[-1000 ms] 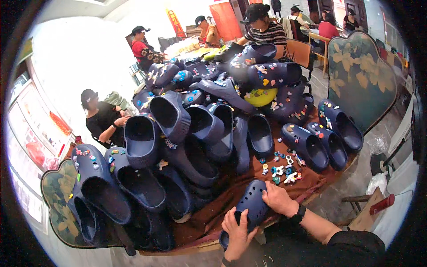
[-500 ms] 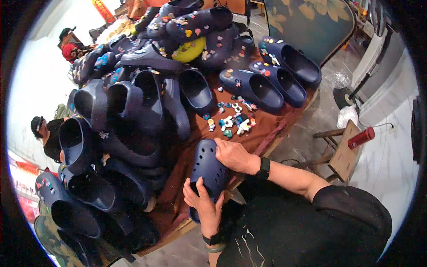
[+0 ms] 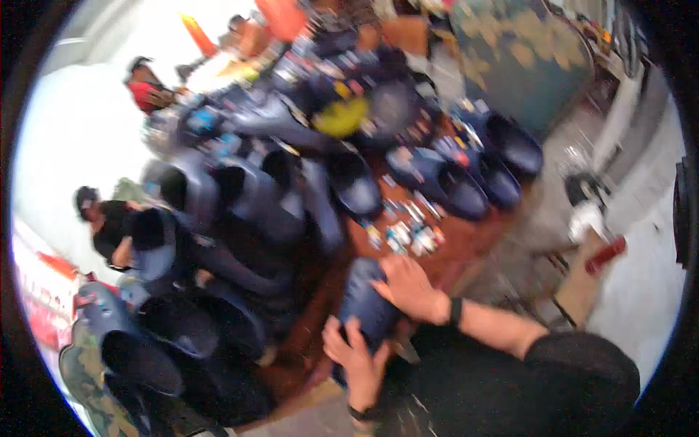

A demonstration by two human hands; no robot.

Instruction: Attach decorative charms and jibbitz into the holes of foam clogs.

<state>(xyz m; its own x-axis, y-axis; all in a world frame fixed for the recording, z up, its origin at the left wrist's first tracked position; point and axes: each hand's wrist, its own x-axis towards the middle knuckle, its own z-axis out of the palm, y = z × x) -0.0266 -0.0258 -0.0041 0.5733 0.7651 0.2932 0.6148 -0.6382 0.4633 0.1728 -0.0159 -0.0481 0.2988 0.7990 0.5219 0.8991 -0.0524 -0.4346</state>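
The view is blurred by motion. I hold a navy blue clog [image 3: 364,298] at the near edge of a brown-covered table [image 3: 342,255]. My left hand [image 3: 357,357] grips its near end from below. My right hand [image 3: 411,288] lies over its top right side, a black band on that wrist. Just beyond the clog lies a cluster of small colourful shoe charms [image 3: 408,233] on the brown cloth.
Several navy clogs [image 3: 240,197] are piled across the table, one yellow piece [image 3: 342,116] among them. A person in black [image 3: 109,226] sits at left, another in red [image 3: 149,87] farther back. A wooden stool [image 3: 582,284] with a red bottle [image 3: 604,255] stands right.
The view swung and blurred. Both hands keep hold of the navy clog, which stays at the table's near edge beside the charms.
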